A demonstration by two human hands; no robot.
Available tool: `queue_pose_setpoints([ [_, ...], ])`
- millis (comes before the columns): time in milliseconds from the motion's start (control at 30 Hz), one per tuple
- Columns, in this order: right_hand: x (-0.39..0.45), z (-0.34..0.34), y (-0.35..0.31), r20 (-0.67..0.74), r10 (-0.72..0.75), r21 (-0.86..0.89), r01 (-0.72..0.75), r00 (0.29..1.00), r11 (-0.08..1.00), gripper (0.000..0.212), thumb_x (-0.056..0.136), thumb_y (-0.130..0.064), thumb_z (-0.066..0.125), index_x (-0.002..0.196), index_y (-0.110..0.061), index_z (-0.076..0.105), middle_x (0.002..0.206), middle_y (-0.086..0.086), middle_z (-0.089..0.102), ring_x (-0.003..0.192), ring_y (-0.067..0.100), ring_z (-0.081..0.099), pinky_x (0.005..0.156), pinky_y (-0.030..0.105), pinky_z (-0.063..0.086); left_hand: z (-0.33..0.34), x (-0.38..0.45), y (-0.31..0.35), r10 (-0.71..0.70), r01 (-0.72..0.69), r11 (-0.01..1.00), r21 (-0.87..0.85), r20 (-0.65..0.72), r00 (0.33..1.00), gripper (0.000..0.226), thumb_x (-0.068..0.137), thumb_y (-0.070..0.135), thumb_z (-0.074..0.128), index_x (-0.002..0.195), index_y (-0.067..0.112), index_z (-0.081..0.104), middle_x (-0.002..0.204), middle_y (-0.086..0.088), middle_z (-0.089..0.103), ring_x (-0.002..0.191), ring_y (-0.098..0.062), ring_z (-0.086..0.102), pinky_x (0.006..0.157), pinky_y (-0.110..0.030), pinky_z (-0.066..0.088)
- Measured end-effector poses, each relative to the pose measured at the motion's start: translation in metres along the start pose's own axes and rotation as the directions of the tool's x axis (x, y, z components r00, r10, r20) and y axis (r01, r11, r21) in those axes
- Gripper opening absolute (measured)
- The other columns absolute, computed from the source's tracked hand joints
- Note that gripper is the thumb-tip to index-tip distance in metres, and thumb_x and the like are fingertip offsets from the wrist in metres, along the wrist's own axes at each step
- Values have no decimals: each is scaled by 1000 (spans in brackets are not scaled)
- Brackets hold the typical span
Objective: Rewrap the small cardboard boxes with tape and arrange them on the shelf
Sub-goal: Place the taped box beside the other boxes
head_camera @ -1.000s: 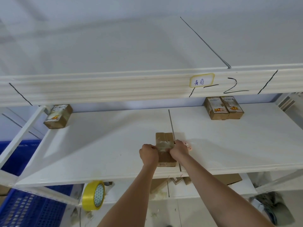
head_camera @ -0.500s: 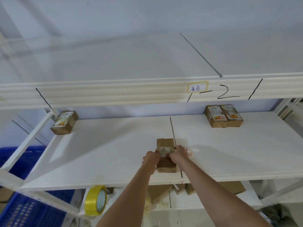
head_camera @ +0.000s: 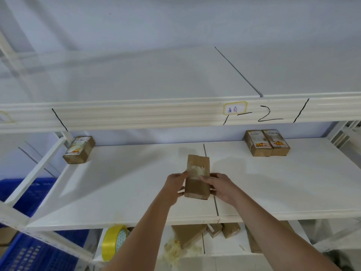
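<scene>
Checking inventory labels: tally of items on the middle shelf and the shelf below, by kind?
Boxes on the middle shelf: 4, meaning the box in hand, left box, and right pair.
Boxes on the shelf below: at least 3, partly hidden.
Yellow tape rolls: 1.
Total: at least 8.

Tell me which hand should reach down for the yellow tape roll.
Left. The yellow tape roll sits on the lower shelf, down to the left, directly below the left hand. The right hand is on the cardboard box's far side and could steady it.
</scene>
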State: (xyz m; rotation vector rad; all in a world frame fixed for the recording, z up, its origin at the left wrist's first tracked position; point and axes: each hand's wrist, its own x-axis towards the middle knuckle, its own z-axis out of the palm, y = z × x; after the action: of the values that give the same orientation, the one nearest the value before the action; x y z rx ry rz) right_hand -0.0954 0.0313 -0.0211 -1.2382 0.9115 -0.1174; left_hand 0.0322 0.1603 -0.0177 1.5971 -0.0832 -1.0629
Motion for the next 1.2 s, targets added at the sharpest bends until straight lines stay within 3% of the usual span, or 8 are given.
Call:
queue_pose_setpoints([
  [300,-12,6,-16,-8,-88,-17,88,996,996,56,80,-45,80,118,-7,68,105,8,76,99,23,73,92,40,59,2,-13,3,154,-146,987,-65,132,979,43,91,29,74,118,-4,67,111,-16,74,102,-34,72,90,-46,60],
  [467,11,7,1,-100,-68,-157,51,993,986,101,38,-88,77,112,-20,68,96,-2,78,93,22,74,85,43,61,7,-12,-2,210,-210,976,67,7,978,45,91,33,74,116,-4,68,103,-15,75,92,-31,74,85,-43,62],
  [600,-8,18,-14,-165,-62,-143,39,984,989,61,68,-62,82,104,-15,69,93,2,76,90,22,73,88,43,60,10,-14,-3,168,-166,984,57,-36,985,47,92,35,73,119,-2,65,114,-20,71,101,-35,71,91,-45,59],
  [700,-14,25,-20,-277,-68,-152,26,958,988,68,72,-53,84,121,-20,50,104,-2,62,98,20,64,82,36,56,10,-18,6,352,-285,901,327,-168,921,29,100,15,59,129,19,61,122,-6,67,104,-23,65,89,-31,54],
  [800,-17,32,-25,-247,-128,-140,95,961,986,69,75,-58,80,121,-24,42,107,-6,60,97,16,63,76,31,53,17,-22,20,403,-326,848,417,-110,909,33,105,13,42,124,23,67,120,-6,68,100,-22,63,82,-28,53],
  [967,-23,32,-40,-100,-163,45,168,982,985,34,106,-34,47,108,-10,70,104,8,70,82,24,68,81,40,62,20,-19,27,203,-170,958,230,-128,971,61,90,67,57,127,21,42,116,-1,60,103,-23,62,84,-35,50],
  [1100,-21,17,-43,-64,-202,43,205,977,978,18,101,-11,58,103,-6,75,110,16,72,81,28,67,70,34,59,3,-16,17,151,-149,988,34,-84,985,63,77,31,87,124,11,49,105,-8,71,84,-22,73,63,-31,57],
  [1200,-14,10,-36,-130,-153,6,155,980,988,35,85,-33,80,115,-17,69,111,7,68,90,21,62,70,32,52,-5,-16,14,131,-115,977,-181,81,988,45,86,21,78,124,4,61,106,-16,76,95,-33,74,82,-46,61],
])
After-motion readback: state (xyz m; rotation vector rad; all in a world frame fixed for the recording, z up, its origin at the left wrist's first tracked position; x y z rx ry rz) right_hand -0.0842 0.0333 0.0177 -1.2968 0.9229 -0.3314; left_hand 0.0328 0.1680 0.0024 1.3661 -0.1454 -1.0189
